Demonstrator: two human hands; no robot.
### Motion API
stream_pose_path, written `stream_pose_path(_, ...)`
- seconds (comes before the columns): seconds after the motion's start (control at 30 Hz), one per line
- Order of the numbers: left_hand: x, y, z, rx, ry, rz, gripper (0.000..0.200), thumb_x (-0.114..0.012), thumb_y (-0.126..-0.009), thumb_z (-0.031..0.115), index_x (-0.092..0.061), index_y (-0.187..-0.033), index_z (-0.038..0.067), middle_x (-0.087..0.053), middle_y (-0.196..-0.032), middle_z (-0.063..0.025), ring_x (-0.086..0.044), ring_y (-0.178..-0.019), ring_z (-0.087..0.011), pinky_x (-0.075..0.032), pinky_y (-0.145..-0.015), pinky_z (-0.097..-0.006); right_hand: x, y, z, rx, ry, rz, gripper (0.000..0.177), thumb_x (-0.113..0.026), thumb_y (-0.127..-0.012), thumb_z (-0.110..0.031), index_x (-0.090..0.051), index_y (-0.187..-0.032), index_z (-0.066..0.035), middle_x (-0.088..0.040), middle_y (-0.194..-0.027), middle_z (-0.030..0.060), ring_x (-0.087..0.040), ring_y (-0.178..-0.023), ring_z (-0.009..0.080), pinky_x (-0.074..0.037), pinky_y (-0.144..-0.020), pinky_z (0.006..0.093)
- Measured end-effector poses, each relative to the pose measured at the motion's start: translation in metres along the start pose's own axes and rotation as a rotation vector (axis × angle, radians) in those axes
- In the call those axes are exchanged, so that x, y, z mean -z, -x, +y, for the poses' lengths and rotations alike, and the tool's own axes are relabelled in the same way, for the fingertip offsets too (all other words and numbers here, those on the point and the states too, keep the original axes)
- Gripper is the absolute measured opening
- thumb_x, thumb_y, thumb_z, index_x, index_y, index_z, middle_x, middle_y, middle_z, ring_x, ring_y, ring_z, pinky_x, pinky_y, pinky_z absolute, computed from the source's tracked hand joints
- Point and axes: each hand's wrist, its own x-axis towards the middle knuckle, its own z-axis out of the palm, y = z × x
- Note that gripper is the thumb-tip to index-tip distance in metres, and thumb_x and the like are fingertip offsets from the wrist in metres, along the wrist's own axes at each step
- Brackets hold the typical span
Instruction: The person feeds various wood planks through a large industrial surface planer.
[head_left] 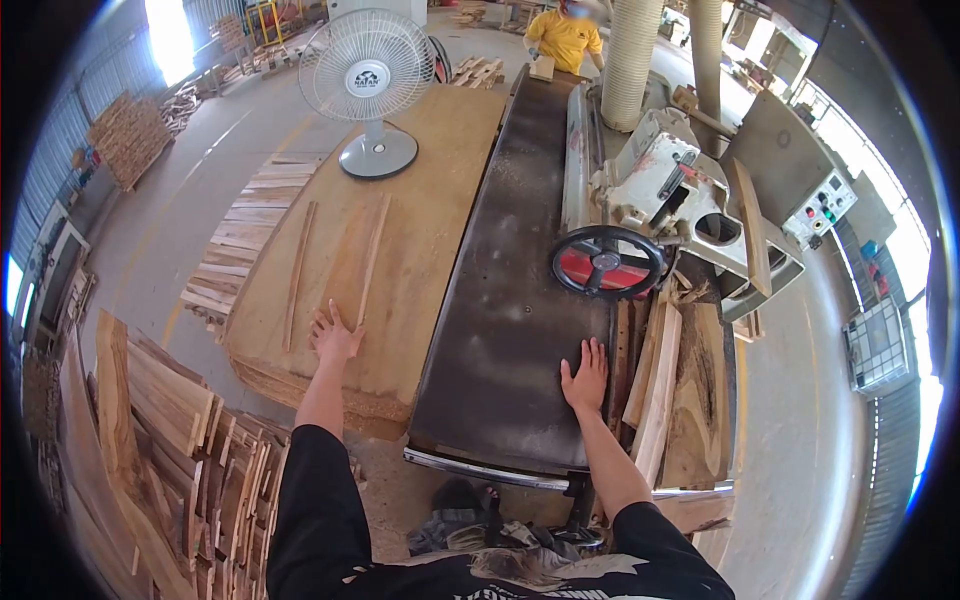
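Note:
My left hand [337, 335] lies with fingers spread at the near end of a thin wooden board [352, 255] on the plywood-topped table [440, 230]. A narrow wood strip [299, 275] lies just left of that board. On the dark metal machine bed [510, 290], my right hand [586, 380] rests flat with its fingers stretched out, holding nothing. To its right, several wood pieces [658, 390] lie lengthwise along the bed's edge. A black handwheel [606, 261] on the machine is ahead of this hand.
A white fan [367, 80] stands on the plywood table. Stacked boards [190, 430] fill the lower left, and more planks [250, 225] lie beyond the table. A co-worker in a yellow shirt [568, 42] stands at the bed's far end. Ducts [632, 60] and a control panel [825, 210] are at right.

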Motion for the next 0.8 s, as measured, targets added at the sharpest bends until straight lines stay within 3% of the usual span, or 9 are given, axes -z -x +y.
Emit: stream_pose_path(0.8,-0.01,0.005,0.0,0.016,0.104,0.107,0.112,-0.061,-0.093,0.074,-0.003,-0.173,0.022,-0.005,-0.177,-0.027,-0.017,-0.161,-0.048,-0.022,-0.127,-0.0625,-0.005,0.001,0.004,0.014,-0.009,0.027,0.071,-0.062,-0.1,-0.041,-0.043,-0.157,-0.004,-0.037,-0.169,0.0181,-0.03,-0.158,0.0386,-0.027,-0.129,0.0503)
